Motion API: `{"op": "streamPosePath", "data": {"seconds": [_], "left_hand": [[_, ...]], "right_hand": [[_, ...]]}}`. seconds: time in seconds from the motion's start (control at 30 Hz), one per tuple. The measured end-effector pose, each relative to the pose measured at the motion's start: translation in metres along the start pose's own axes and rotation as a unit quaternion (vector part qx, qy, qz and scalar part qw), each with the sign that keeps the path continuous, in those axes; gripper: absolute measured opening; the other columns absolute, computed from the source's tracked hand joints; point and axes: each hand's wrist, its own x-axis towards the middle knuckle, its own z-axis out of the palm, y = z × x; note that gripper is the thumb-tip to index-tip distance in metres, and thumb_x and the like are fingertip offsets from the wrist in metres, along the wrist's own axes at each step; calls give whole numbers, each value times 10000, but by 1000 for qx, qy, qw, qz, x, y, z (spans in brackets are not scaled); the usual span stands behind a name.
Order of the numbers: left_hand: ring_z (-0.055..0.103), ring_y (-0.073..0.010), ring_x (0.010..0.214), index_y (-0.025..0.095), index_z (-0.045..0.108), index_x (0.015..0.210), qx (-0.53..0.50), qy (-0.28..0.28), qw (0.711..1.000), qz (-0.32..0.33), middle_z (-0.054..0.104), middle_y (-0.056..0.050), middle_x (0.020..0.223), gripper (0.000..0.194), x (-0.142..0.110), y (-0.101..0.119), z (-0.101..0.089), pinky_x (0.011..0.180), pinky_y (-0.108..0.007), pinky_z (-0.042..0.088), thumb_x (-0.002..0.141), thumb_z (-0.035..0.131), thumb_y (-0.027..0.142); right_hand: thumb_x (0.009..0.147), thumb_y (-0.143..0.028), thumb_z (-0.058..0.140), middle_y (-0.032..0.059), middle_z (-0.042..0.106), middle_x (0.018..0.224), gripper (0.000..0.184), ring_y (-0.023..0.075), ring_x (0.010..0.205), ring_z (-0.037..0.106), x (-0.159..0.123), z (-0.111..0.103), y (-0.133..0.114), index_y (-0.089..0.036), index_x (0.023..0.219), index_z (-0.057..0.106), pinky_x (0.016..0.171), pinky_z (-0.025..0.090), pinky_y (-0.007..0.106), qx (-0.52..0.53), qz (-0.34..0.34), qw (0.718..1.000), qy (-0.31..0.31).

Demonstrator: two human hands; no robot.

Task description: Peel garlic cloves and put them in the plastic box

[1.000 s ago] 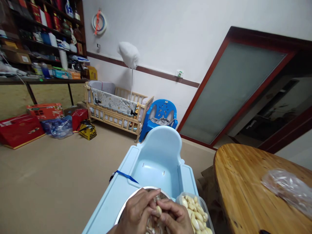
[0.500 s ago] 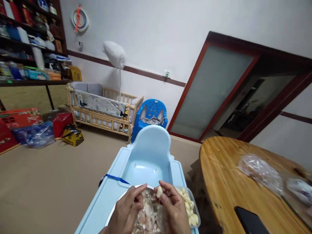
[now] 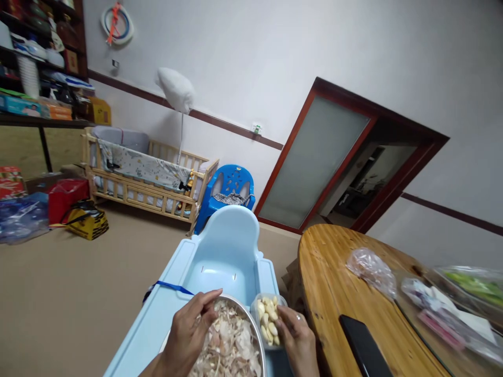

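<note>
My left hand [image 3: 190, 330] hovers over the left side of a metal bowl [image 3: 262, 350], its index finger stretched out and the others loosely bent. Nothing shows in its fingers. Papery garlic skins [image 3: 231, 340] fill the bowl. To the right, my right hand [image 3: 296, 335] reaches over the edge of a small clear plastic container [image 3: 254, 305] with its fingertips pinched at a garlic clove, partly hidden by the fingers. Peeled garlic cloves [image 3: 268, 314] are heaped in that container. Bowl and container rest on a light blue plastic high chair [image 3: 228, 246].
At right stands a wooden table [image 3: 326, 283] with a black phone [image 3: 363, 345], a crumpled plastic bag [image 3: 371, 269] and packages. Behind the high chair are a blue child's chair [image 3: 231, 183] and a wooden crib [image 3: 145, 193]. Bags [image 3: 86, 220] lie on the floor at left.
My right hand has moved from above the bowl to the container, carrying a peeled garlic clove. My left hand stays by the bowl. The camera view has turned to the right.
</note>
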Motion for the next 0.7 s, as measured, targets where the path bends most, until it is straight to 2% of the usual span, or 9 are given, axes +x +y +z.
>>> {"op": "streamPosePath", "data": {"seconds": [0.1, 0.23, 0.33, 0.5, 0.6, 0.7], "left_hand": [[600, -126, 538, 211, 633, 1011, 0, 4, 1000, 0, 621, 18, 634, 227, 0, 0, 0, 536, -193, 499, 844, 523, 319], [597, -132, 546, 201, 640, 994, -7, 10, 1000, -3, 623, 7, 640, 231, 1, -1, 1, 530, -204, 497, 842, 522, 329], [592, -136, 562, 201, 640, 1003, -17, 5, 1000, -8, 621, 0, 655, 242, 1, -1, 1, 546, -217, 496, 843, 520, 336], [573, -140, 572, 177, 621, 1040, -30, -22, 998, -42, 601, 0, 658, 302, 0, -7, 2, 549, -232, 481, 859, 480, 373], [572, -141, 573, 160, 608, 1051, -18, -27, 996, -86, 591, 14, 653, 300, 1, -8, 2, 548, -236, 474, 869, 465, 351], [594, -153, 603, 164, 603, 1059, 20, -46, 992, -112, 616, 7, 685, 277, 7, -1, 1, 576, -253, 492, 873, 463, 314]], "right_hand": [[697, -356, 644, 97, 714, 884, 213, 262, 823, 651, -3, -7, 1, -227, 838, 738, 765, 506, 372, -9, -17, 1000, 7], [705, -423, 643, 96, 724, 870, 253, 264, 812, 656, -10, -18, 5, -221, 822, 741, 761, 516, 366, 20, -15, 999, 32], [706, -423, 650, 83, 729, 844, 239, 252, 793, 664, -19, -19, 8, -225, 803, 743, 754, 522, 332, 48, -12, 998, 25], [753, -314, 633, 58, 721, 820, 143, 222, 763, 664, -43, 0, 3, -257, 841, 730, 712, 516, 279, 49, -96, 994, -9], [785, -308, 593, 45, 705, 780, 140, 219, 741, 640, -56, 19, -5, -284, 852, 713, 702, 501, 306, 55, -155, 986, 30], [805, -271, 561, 61, 698, 851, 166, 237, 798, 614, -63, 32, -10, -289, 904, 692, 720, 487, 345, 48, -196, 979, 26]]}}
